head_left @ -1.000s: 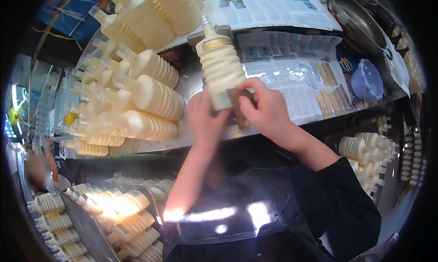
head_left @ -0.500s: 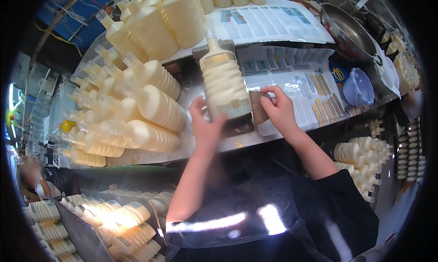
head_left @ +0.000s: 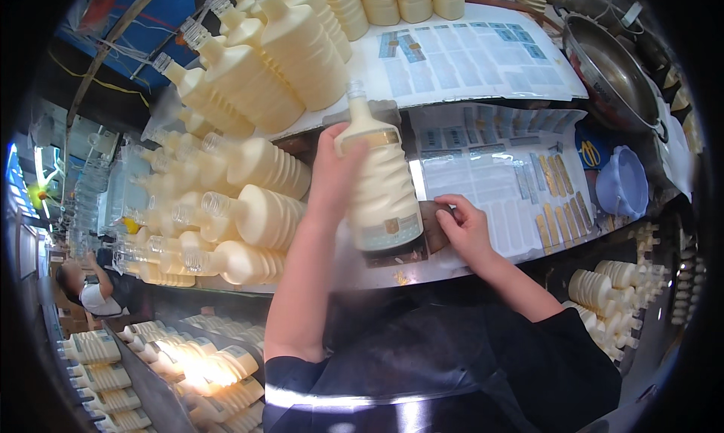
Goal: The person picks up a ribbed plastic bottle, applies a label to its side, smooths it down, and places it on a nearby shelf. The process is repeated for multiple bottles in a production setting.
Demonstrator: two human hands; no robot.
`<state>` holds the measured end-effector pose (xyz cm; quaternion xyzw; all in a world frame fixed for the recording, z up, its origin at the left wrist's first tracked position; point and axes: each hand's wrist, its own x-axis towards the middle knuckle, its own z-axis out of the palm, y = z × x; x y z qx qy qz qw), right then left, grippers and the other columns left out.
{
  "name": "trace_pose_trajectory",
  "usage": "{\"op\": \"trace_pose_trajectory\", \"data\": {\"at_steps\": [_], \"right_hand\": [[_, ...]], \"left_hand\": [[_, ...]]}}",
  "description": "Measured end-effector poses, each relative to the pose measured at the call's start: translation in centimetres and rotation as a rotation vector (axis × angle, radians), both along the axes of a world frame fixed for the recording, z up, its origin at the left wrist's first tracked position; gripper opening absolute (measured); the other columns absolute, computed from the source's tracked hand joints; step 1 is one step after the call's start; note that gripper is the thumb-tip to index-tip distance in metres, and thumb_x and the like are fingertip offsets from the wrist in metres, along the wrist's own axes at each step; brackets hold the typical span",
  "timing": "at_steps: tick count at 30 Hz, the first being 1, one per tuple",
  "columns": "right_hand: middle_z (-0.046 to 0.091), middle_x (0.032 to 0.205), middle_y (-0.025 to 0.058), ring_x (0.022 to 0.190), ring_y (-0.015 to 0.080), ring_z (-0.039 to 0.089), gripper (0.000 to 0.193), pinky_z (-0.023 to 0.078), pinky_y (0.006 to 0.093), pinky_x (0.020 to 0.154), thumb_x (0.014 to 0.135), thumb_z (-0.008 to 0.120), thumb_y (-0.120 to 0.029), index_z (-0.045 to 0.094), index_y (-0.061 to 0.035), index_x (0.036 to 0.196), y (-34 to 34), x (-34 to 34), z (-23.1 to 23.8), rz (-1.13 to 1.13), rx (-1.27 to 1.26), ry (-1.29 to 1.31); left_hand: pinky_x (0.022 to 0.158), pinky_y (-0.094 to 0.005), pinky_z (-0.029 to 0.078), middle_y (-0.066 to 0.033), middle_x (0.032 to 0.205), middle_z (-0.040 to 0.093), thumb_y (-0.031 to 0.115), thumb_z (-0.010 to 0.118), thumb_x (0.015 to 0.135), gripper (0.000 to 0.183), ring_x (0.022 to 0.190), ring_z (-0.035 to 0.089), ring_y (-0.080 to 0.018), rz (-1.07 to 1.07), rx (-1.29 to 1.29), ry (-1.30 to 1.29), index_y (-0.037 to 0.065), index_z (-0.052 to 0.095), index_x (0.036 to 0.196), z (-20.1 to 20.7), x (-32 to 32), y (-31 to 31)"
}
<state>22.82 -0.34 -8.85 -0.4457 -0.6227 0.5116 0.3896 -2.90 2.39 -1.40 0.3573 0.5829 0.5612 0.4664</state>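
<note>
A cream plastic bottle (head_left: 385, 184) with ribbed sides and a clear threaded neck lies on a dark block (head_left: 411, 253), its neck pointing away from me. It bears a gold strip label at the shoulder and a grey-blue label with a gold emblem near the base. My left hand (head_left: 332, 173), smeared by motion, grips the bottle's left shoulder, thumb on the front. Beside the bottle's base, my right hand (head_left: 466, 228) pinches a flat dark brown scraper-like piece (head_left: 434, 226).
Many cream bottles (head_left: 264, 162) crowd the left of the bench. Label sheets (head_left: 483, 199), with gold and blue strips, lie right of the bottle; another sheet (head_left: 445, 71) lies behind. A lilac bucket (head_left: 622, 180) and metal pan (head_left: 611, 64) stand right. A person (head_left: 98, 290) is at far left.
My left hand has moved from the bottle's base up to its shoulder and taken hold there. My right hand keeps the dark piece beside the base. The whole view has shifted slightly.
</note>
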Motion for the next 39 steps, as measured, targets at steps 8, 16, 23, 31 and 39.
{"op": "trace_pose_trajectory", "data": {"at_steps": [8,16,23,31,39], "right_hand": [[0.067,0.081,0.0037,0.064,0.007,0.058,0.027,0.045,0.0234,0.058,0.094,0.07,-0.003,0.065,-0.0038,0.121,3.0,-3.0,9.3,0.191,0.527,0.149],[0.066,0.108,-0.001,0.089,0.0033,0.058,0.026,0.046,0.0192,0.081,0.102,0.061,-0.008,0.066,-0.0043,0.128,6.4,-1.7,5.1,0.114,0.401,0.166],[0.067,0.116,0.0037,0.104,0.0089,0.061,0.025,0.049,0.0248,0.094,0.106,0.058,-0.017,0.063,-0.0043,0.128,7.6,-5.1,9.0,0.283,0.067,0.502],[0.067,0.111,0.0018,0.1,0.0079,0.064,0.026,0.053,0.0233,0.086,0.107,0.058,-0.021,0.063,-0.0055,0.127,6.4,-10.5,14.0,0.481,-0.135,0.612],[0.067,0.112,0.0,0.094,0.007,0.062,0.028,0.048,0.0219,0.075,0.106,0.059,-0.024,0.064,-0.008,0.129,10.5,-9.1,11.1,0.398,-0.208,0.467]], "left_hand": [[0.104,-0.0332,0.046,-0.0061,0.134,0.061,0.024,0.062,0.1,0.053,0.12,0.057,-0.0154,-0.102,0.084,-0.049,0.003,0.048,0.147,4.5,-0.8,-2.0],[0.08,-0.0438,0.049,-0.0146,0.093,0.064,0.037,0.085,0.076,0.043,0.092,0.06,-0.036,-0.059,0.483,0.907,0.003,0.067,0.095,8.8,2.2,-8.2],[0.08,-0.0359,0.052,-0.0085,0.099,0.069,0.021,0.081,0.086,0.027,0.091,0.067,-0.022,0.353,0.446,0.772,0.006,0.069,0.104,17.9,2.3,-21.1],[0.073,-0.0266,0.056,-0.0057,0.096,0.073,0.029,0.073,0.098,0.027,0.081,0.068,-0.0099,0.947,0.452,0.838,0.003,0.072,0.105,32.7,-6.6,-36.1],[0.09,-0.0443,0.054,-0.0214,0.108,0.075,0.071,0.065,0.083,0.074,0.102,0.072,-0.0379,1.619,-0.623,1.568,0.001,0.078,0.105,35.8,-21.1,-48.2]]}}
